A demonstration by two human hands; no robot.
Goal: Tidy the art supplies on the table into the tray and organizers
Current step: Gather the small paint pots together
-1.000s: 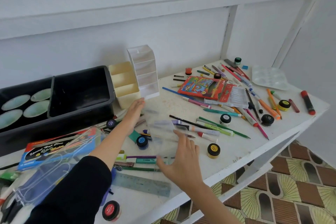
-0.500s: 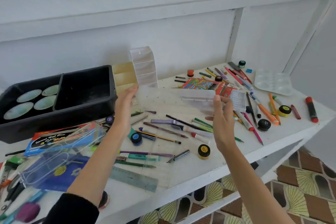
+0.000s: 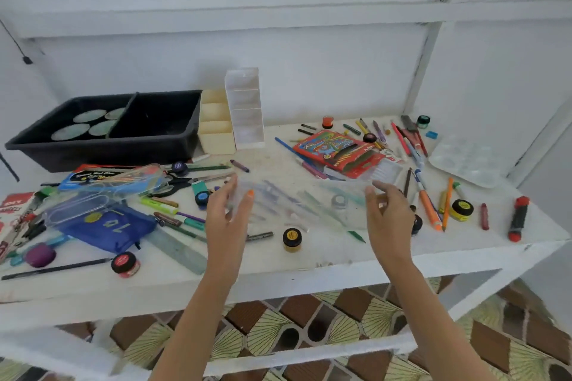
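I hold a clear plastic sheet (image 3: 303, 201) level above the middle of the white table (image 3: 309, 269). My left hand (image 3: 226, 216) pinches its left edge and my right hand (image 3: 387, 216) grips its right edge. Pens and pencils show blurred through it. A black two-part tray (image 3: 102, 151) stands at the back left, with round pale dishes in its left half. Next to it stand a cream organizer (image 3: 216, 136) and a taller clear organizer (image 3: 244, 108). Pens, markers and paint pots lie scattered over the table.
A red crayon box (image 3: 337, 148) and a white palette (image 3: 464, 161) lie at the right. A blue pouch (image 3: 108, 229), clear cases, scissors (image 3: 176, 182) and a ruler (image 3: 179, 247) crowd the left. A yellow-lidded pot (image 3: 292, 238) stands near the front edge.
The clear sheet came up off the table in both hands, was raised toward the organizers, and now sits lower and flatter, closer to me. The view has pulled back.
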